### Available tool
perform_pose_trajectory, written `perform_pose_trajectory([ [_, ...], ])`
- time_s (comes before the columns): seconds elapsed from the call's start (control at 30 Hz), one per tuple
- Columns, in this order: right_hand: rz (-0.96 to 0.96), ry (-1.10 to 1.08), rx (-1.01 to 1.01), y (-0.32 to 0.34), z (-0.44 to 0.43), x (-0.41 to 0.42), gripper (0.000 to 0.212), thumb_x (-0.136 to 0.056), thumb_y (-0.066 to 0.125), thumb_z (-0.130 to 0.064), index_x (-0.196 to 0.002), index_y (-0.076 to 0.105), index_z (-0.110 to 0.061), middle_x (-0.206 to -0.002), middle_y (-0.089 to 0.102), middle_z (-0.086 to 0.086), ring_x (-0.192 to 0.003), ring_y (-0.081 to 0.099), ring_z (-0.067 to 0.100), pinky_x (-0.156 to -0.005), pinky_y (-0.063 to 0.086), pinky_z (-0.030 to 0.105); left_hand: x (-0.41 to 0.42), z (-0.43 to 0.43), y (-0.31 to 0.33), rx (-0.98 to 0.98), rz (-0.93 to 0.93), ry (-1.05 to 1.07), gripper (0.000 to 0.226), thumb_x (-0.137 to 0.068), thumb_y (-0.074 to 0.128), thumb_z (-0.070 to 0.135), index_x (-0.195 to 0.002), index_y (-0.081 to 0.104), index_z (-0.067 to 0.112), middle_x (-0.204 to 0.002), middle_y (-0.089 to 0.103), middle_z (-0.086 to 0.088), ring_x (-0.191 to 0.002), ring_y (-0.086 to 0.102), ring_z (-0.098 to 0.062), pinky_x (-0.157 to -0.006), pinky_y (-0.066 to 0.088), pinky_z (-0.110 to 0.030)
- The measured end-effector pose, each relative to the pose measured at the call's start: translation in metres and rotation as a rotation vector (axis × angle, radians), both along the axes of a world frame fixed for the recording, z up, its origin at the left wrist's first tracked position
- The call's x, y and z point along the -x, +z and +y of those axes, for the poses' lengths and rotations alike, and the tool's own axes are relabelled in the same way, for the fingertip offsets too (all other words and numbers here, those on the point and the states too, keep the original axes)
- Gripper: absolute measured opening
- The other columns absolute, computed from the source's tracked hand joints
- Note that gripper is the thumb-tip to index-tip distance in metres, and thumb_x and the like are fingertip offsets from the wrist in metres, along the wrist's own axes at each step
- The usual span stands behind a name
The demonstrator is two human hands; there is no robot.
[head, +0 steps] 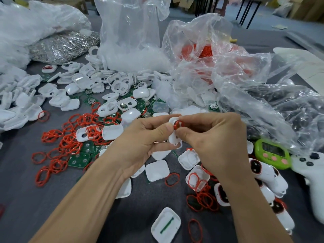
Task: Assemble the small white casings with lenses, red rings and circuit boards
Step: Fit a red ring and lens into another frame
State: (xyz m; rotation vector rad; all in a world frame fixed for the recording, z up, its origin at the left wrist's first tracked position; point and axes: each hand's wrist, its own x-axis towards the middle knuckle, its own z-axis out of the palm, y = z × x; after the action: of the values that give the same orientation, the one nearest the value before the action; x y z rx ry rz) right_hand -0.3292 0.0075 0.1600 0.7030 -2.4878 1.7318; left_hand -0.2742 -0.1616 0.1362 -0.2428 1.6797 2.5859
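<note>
My left hand (142, 139) holds a small white casing (174, 137) upright above the table's middle. My right hand (213, 137) pinches a red ring (177, 125) against the casing's upper end. Loose red rings (70, 137) lie scattered to the left, over green circuit boards (79, 159). White casing halves (157, 170) lie under and around my hands. Finished casings with red rings (263, 171) are piled at the right.
Clear plastic bags stand behind: one of white parts (133, 55), one of red rings (205, 51), a dark one (289, 106) at the right. A green timer (271, 153) and a white controller (312, 172) sit at the right edge. A bag of metal chains (63, 44) lies back left.
</note>
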Motion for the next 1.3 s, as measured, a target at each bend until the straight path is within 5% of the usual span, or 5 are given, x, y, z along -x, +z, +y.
perform_pose_trajectory([
  [0.37,0.305,-0.094,-0.142,-0.015,-0.01,-0.002,0.025,-0.076,0.088,-0.015,-0.099,0.084,-0.023,-0.092,0.08,-0.008,-0.078,0.072,0.005,-0.074,0.056,0.023,0.0,0.017,-0.004,0.198,0.04,0.241,0.026,-0.099,0.06,0.001,-0.106,0.08,0.015,-0.087,0.076,-0.013,-0.077,0.072,-0.016,-0.073,0.063,-0.03],
  [0.53,0.362,-0.067,-0.131,-0.018,-0.011,-0.003,0.023,-0.079,0.085,-0.013,-0.102,0.083,-0.018,-0.095,0.08,-0.005,-0.081,0.071,0.005,-0.076,0.055,0.016,-0.001,0.017,-0.005,0.233,0.045,0.293,0.03,-0.096,0.062,-0.001,-0.099,0.084,0.02,-0.094,0.079,-0.018,-0.093,0.076,-0.037,-0.073,0.065,-0.036],
  [0.67,0.372,-0.045,-0.119,-0.019,-0.011,-0.004,0.022,-0.081,0.083,-0.014,-0.103,0.082,-0.018,-0.097,0.079,-0.006,-0.083,0.071,0.004,-0.075,0.056,0.017,-0.001,0.013,-0.002,0.23,0.037,0.318,0.034,-0.092,0.065,-0.004,-0.086,0.085,0.022,-0.08,0.078,-0.016,-0.072,0.075,-0.025,-0.061,0.063,-0.031],
  [0.83,0.403,-0.053,-0.117,-0.018,-0.013,-0.007,0.021,-0.081,0.081,-0.017,-0.102,0.082,-0.017,-0.096,0.079,-0.006,-0.081,0.071,0.005,-0.074,0.057,0.02,-0.003,0.015,-0.002,0.206,0.052,0.385,0.022,-0.09,0.067,-0.007,-0.091,0.083,0.008,-0.084,0.077,-0.021,-0.075,0.075,-0.036,-0.057,0.061,-0.031],
  [1.3,0.175,0.042,0.063,-0.022,-0.017,-0.003,0.033,-0.082,0.078,-0.009,-0.105,0.079,-0.032,-0.094,0.072,-0.035,-0.089,0.072,-0.008,-0.078,0.053,0.008,-0.002,0.016,0.003,0.062,-0.003,0.339,0.025,-0.09,0.063,-0.007,-0.083,0.082,0.006,-0.072,0.075,-0.017,-0.057,0.071,-0.02,-0.051,0.058,-0.025],
])
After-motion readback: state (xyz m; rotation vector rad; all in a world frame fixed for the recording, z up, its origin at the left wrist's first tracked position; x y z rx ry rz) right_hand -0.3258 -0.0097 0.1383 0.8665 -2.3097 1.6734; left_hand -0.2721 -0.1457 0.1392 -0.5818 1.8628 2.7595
